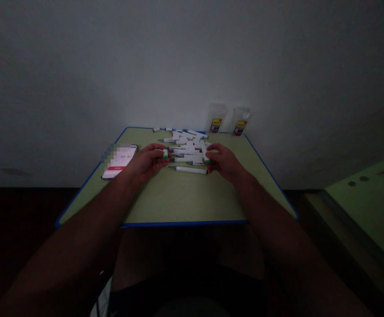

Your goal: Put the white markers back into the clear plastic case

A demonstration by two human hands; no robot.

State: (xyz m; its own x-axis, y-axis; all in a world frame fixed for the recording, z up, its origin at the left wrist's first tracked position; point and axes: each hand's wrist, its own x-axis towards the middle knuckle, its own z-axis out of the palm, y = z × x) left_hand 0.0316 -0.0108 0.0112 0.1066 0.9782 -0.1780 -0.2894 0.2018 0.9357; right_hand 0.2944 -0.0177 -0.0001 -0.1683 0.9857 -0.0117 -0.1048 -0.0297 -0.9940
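My left hand is closed on a short white marker cap with a green end. Held in my right hand is a white marker with a green end, tilted with that end toward me. Between and beyond the hands lie several uncapped white markers, most of them roughly sideways with their grey tips to the left. Nearest me among them is one white marker with a dark end, just left of my right hand.
A phone with a lit screen lies on the left of the pale green, blue-edged table. Two clear plastic cases with yellow labels stand against the wall at the back right. Loose caps lie along the back edge.
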